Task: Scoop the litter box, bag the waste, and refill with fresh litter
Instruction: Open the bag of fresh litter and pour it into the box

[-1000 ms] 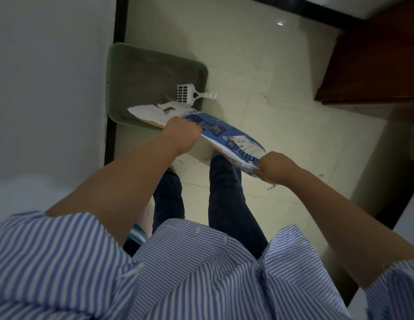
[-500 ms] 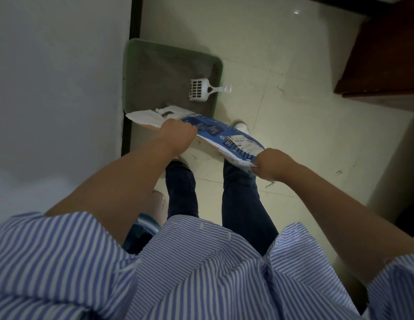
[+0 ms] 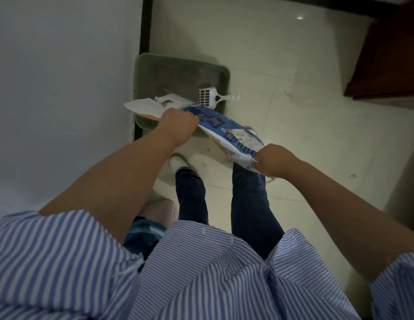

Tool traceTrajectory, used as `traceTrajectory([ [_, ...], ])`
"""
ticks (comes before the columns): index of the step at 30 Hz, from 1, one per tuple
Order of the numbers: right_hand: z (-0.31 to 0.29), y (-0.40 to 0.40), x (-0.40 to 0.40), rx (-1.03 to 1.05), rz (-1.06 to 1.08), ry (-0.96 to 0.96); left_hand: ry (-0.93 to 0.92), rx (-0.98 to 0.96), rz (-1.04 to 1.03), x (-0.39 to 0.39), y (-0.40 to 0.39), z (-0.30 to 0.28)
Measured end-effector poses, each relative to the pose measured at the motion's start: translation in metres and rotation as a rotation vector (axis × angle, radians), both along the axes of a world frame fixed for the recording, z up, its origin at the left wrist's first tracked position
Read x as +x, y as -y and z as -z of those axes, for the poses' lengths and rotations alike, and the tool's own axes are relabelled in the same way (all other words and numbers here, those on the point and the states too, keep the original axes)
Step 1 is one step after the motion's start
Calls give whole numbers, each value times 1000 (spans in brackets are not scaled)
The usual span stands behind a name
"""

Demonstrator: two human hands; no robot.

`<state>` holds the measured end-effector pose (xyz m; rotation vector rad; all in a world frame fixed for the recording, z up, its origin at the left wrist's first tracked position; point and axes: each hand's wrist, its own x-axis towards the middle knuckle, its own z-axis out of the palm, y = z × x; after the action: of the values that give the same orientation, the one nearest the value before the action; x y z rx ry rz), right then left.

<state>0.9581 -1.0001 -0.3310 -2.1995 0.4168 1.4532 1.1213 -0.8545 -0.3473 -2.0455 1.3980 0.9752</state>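
Observation:
A green litter box (image 3: 226,73) with grey litter stands on the floor against the wall. A white slotted scoop (image 3: 207,97) leans on its right rim, handle sticking out. I hold a blue-and-white litter bag (image 3: 226,129) nearly level over the box's near edge. My left hand (image 3: 177,124) grips the bag near its white open end, which hangs over the box. My right hand (image 3: 274,159) grips the bag's bottom corner, closer to me.
A white wall runs along the left with a dark baseboard (image 3: 145,24). A dark wooden cabinet (image 3: 386,56) stands at the upper right. My legs and a white shoe (image 3: 177,161) are on pale floor tiles below the bag. A pinkish container (image 3: 159,210) sits by my left leg.
The view has shifted so the box sits further right and lower. The bag's open end has moved a little further over the box's near edge. Both hands keep their grip.

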Motion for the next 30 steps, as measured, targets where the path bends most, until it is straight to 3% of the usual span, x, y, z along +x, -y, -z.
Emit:
traceTrajectory([
  [16, -22, 47, -62, -67, 45, -63, -77, -15, 152, -52, 57, -3],
  [19, -22, 49, -77, -79, 44, -65, -161, -22, 35, -64, 58, -2],
  [22, -21, 50, -88, -79, 40, -70, -190, -316, 181, -76, 51, 8],
  [23, -22, 50, -91, -77, 39, -74, -259, -362, 198, -78, 46, 17],
  [25, -22, 49, -95, -75, 30, -89, -215, -460, 257, -86, 41, 19],
  [28, -18, 48, -99, -81, 15, -99, -199, -188, 324, -84, 48, 9],
  [30, -13, 47, -101, -86, 13, -90, -260, -193, 229, -87, 46, 7],
])
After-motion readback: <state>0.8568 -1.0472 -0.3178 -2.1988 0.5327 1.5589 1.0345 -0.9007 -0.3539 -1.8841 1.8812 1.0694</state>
